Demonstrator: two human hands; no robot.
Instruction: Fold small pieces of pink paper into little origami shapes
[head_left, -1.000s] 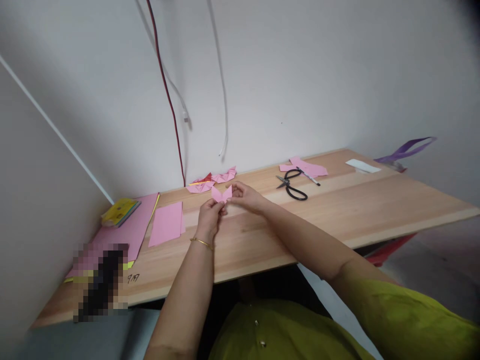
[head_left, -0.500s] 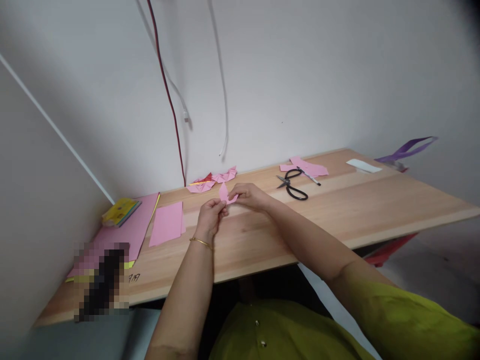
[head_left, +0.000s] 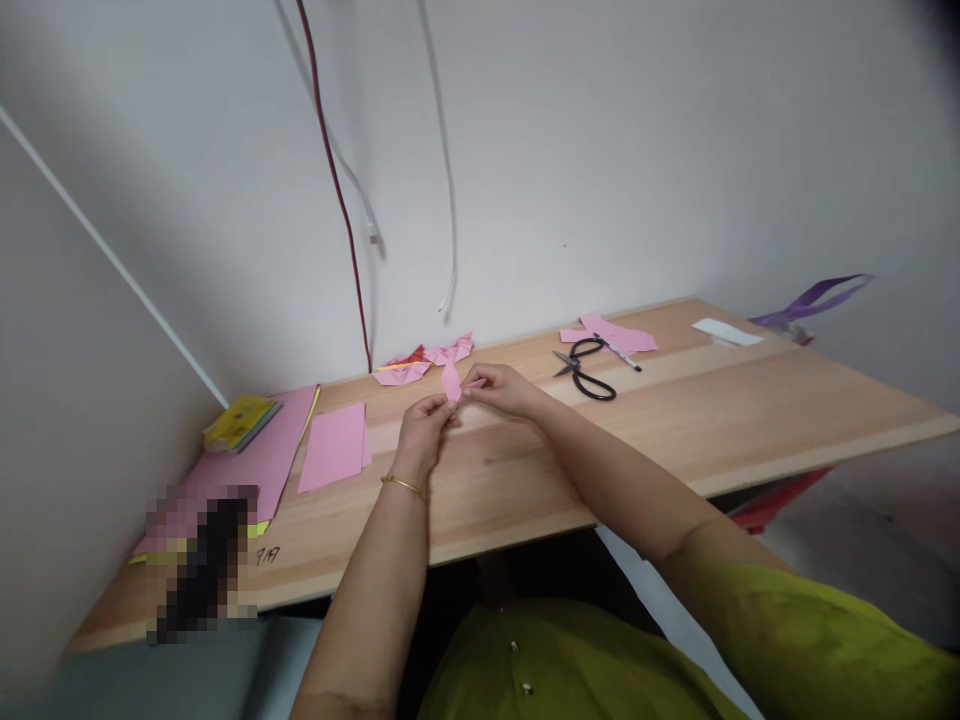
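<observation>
A small folded piece of pink paper (head_left: 451, 381) is pinched between my two hands above the wooden table. My left hand (head_left: 424, 430) is closed on its lower left part, thumb on top. On the right side, my right hand (head_left: 504, 390) grips the paper with thumb and fingertips; the fingers hide part of the folds. Just behind the hands lie several folded pink paper pieces (head_left: 405, 374), one with red and yellow on it. Pink paper sheets (head_left: 334, 447) rest to the left of my left hand.
Black-handled scissors (head_left: 589, 372) lie to the right, beside a pen (head_left: 621, 354) and pink paper scraps (head_left: 628, 335). A white strip (head_left: 726, 332) is farther right. At left, a yellow packet (head_left: 241, 424) sits on large pink sheets (head_left: 281, 465). Cables (head_left: 337, 190) hang along the wall.
My right hand has shifted slightly right, and the paper's right part now points outward between its fingers. My left hand has moved slightly to the right.
</observation>
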